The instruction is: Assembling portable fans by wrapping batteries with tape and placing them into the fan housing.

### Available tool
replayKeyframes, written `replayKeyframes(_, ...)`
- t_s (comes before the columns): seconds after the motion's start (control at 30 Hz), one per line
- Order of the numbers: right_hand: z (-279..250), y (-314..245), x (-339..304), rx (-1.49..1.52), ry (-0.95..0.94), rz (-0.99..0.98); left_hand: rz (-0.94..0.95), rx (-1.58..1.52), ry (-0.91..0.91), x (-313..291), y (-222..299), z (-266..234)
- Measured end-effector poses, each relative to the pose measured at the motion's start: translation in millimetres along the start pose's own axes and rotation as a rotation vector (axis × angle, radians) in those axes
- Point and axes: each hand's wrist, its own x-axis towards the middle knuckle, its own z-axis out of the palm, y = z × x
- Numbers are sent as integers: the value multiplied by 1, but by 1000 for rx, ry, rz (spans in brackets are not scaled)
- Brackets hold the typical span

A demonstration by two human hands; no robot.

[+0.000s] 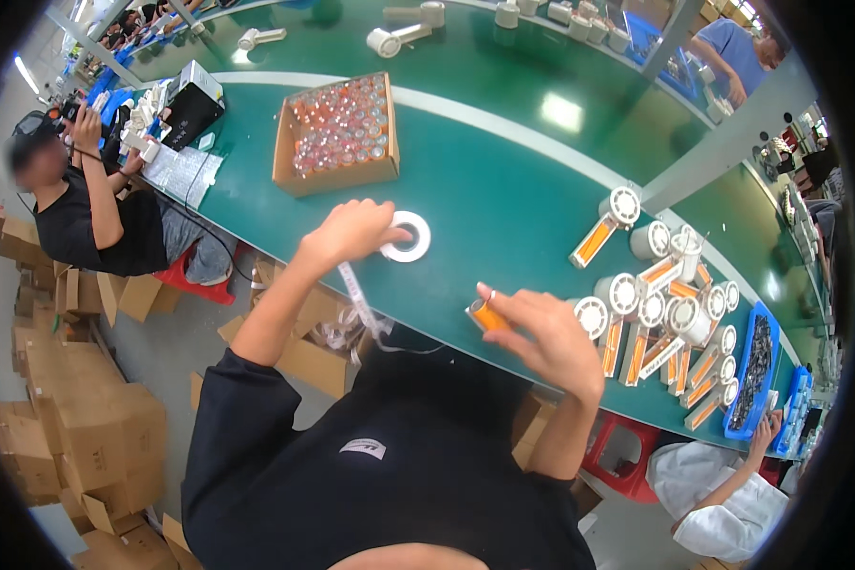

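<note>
My left hand (353, 231) is closed at the left rim of a white roll of label tape (418, 249), its thumb reaching the roll's centre. Below that hand a pale printed strip (354, 293) hangs over the table's near edge. My right hand (546, 334) grips a short orange cylinder (489, 315) between thumb and fingers, just above the near edge. To its right lies a cluster of white handheld fans (682, 318) with orange inside their open handles.
A cardboard box (337, 179) full of small round-ended pieces stands on the green table (484, 180). A blue tray (752, 370) of dark small parts sits at the far right. Co-workers sit to the left and right; a metal post (698, 142) rises at right.
</note>
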Motion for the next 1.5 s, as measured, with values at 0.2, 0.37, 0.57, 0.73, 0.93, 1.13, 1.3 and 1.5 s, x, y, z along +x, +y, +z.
replayKeyframes(0.2,20,17,-6,217,101,107,169,417,512,16,13,-13)
replayKeyframes(0.37,42,26,-16,522,271,301,209,9,619,98,-10,-65)
replayKeyframes(0.57,100,36,-3,1005,631,526,-211,56,580,253,-122,-88)
replayKeyframes(0.73,113,37,-1,489,674,435,-403,-11,499,307,-183,-81)
replayKeyframes(0.93,111,33,0,514,703,450,-341,-79,361,316,-180,-99)
replayKeyframes(1.13,121,39,-8,730,781,475,-152,-313,392,254,-136,-130)
replayKeyframes(1.3,106,27,-15,1003,981,404,279,-713,-172,158,-21,-119)
replayKeyframes(1.5,102,20,-24,1062,1103,237,434,-549,-154,77,50,-34)
